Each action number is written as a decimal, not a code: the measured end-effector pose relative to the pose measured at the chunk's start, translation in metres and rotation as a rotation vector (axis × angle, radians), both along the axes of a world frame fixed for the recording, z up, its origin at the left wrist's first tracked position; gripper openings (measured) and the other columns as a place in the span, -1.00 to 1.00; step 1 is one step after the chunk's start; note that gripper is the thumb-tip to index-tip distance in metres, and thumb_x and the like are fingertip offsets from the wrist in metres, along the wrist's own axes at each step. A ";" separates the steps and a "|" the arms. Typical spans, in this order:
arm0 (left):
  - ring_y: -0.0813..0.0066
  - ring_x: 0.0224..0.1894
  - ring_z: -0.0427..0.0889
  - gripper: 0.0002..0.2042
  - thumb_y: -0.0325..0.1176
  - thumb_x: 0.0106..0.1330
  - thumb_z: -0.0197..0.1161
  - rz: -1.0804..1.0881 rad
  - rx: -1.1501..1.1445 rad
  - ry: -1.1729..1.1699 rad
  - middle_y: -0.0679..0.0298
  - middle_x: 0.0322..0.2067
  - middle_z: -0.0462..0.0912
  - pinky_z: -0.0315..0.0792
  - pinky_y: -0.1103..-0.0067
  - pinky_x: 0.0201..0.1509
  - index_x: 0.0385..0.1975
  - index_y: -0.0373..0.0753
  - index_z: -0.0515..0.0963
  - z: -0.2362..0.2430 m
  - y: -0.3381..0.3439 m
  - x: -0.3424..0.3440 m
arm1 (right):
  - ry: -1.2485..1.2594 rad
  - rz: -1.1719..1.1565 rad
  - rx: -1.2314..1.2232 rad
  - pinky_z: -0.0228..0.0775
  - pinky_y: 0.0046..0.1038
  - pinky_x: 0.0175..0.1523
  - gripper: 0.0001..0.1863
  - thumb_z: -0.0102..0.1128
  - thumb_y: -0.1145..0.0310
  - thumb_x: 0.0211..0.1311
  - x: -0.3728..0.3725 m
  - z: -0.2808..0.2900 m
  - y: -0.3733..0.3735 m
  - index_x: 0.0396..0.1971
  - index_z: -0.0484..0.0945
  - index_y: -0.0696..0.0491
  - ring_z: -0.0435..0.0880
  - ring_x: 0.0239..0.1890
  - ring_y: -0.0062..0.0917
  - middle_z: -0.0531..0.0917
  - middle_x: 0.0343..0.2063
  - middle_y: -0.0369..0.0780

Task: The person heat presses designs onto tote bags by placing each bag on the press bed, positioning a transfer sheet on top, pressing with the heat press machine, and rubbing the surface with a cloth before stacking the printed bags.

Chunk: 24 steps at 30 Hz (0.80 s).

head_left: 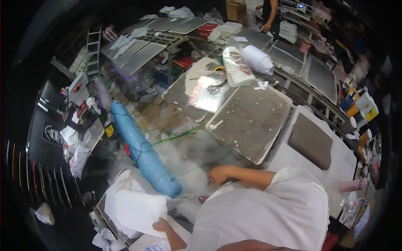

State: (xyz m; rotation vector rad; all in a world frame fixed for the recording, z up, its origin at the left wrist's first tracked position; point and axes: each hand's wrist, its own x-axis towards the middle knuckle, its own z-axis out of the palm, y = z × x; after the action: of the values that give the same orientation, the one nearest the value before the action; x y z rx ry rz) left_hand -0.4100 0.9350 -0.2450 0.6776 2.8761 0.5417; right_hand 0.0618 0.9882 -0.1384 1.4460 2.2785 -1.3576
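At the lower middle, my left hand is closed at the edge of a white sheet, which lies over other white sheets on a table. My right hand is curled, with the arm bent across in front of me; what its fingers hold is hidden. Below it shows a small dark-pink object, too little visible to name. A whitish haze spreads around that hand; I cannot tell whether it is vapour or clear film. Left of the hand lies a long blue wrapped roll, tied with dark cord.
A worn grey board stands ahead, with scissors on plastic packs and white rolls beyond. On a white-covered table at right lies a dark flat panel. Racks of screen frames stand farther back. Another person stands at the far end.
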 end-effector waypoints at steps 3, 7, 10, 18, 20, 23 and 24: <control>-0.10 -0.09 0.58 -0.42 -0.27 0.01 0.32 -0.082 0.205 -0.154 -0.19 -0.11 0.54 0.50 0.24 -0.01 -0.03 -0.58 0.40 -0.042 -0.022 -0.040 | 0.011 0.066 0.033 0.42 -0.19 0.09 -0.39 0.29 0.04 0.06 -0.065 0.027 0.017 0.08 0.50 0.08 0.59 0.04 -0.15 0.62 -0.02 -0.03; -0.11 0.02 0.55 -0.45 -0.43 0.04 0.22 -0.179 0.491 -0.223 -0.29 0.02 0.50 0.40 0.28 0.16 0.03 -0.67 0.37 -0.046 -0.037 -0.038 | 0.209 0.359 0.109 0.35 -0.16 0.17 -0.34 0.29 0.16 0.04 -0.179 0.038 0.048 0.16 0.39 0.09 0.49 0.13 -0.13 0.51 0.10 -0.01; -0.08 0.15 0.44 -0.51 -0.49 0.10 0.21 -0.446 0.334 -0.029 -0.20 0.04 0.49 0.27 0.27 0.30 0.06 -0.57 0.38 -0.052 -0.066 -0.034 | 0.371 0.590 0.576 0.15 -0.13 0.35 -0.08 0.32 0.27 -0.08 -0.273 -0.013 0.047 0.36 0.13 0.09 0.26 0.31 -0.05 0.30 0.26 0.07; 0.08 -0.08 0.50 -0.66 -0.50 -0.04 0.33 -0.374 0.584 -0.023 0.07 -0.24 0.56 0.39 0.28 0.02 -0.19 -0.26 0.51 0.076 -0.043 0.027 | 0.421 0.797 0.242 0.47 -0.15 -0.05 -0.71 0.22 0.39 -0.08 -0.381 -0.030 0.065 -0.28 0.63 0.12 0.66 -0.27 -0.09 0.67 -0.30 0.00; 0.15 -0.11 0.52 -0.68 -0.50 -0.02 0.34 -0.183 0.665 0.024 0.10 -0.25 0.56 0.41 0.33 -0.01 -0.20 -0.26 0.51 0.092 -0.059 0.027 | 0.380 1.014 0.536 0.47 -0.16 -0.02 -0.80 0.06 0.42 0.03 -0.413 -0.040 0.098 -0.40 0.65 0.12 0.65 -0.24 -0.07 0.67 -0.34 0.02; 0.27 -0.17 0.54 -0.70 -0.49 0.02 0.36 0.171 0.807 -0.002 0.15 -0.26 0.57 0.43 0.42 -0.08 -0.21 -0.26 0.53 0.064 -0.092 0.028 | 0.441 0.793 0.369 0.49 -0.17 -0.07 -0.77 0.15 0.29 0.09 -0.448 0.051 0.130 -0.35 0.65 0.11 0.66 -0.29 -0.09 0.68 -0.37 0.00; 0.33 -0.22 0.55 -0.72 -0.48 0.04 0.35 0.373 0.854 -0.057 0.16 -0.27 0.58 0.44 0.47 -0.11 -0.21 -0.26 0.54 0.048 -0.104 0.025 | 0.533 0.755 0.420 0.50 -0.18 -0.08 -0.74 0.17 0.25 0.11 -0.459 0.081 0.133 -0.31 0.64 0.11 0.66 -0.30 -0.07 0.67 -0.38 0.01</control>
State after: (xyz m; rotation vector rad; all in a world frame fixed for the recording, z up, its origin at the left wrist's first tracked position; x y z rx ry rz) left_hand -0.3852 0.8306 -0.1972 0.1690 2.6310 1.8420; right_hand -0.3974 1.1210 -0.0578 0.1416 3.0871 -1.1242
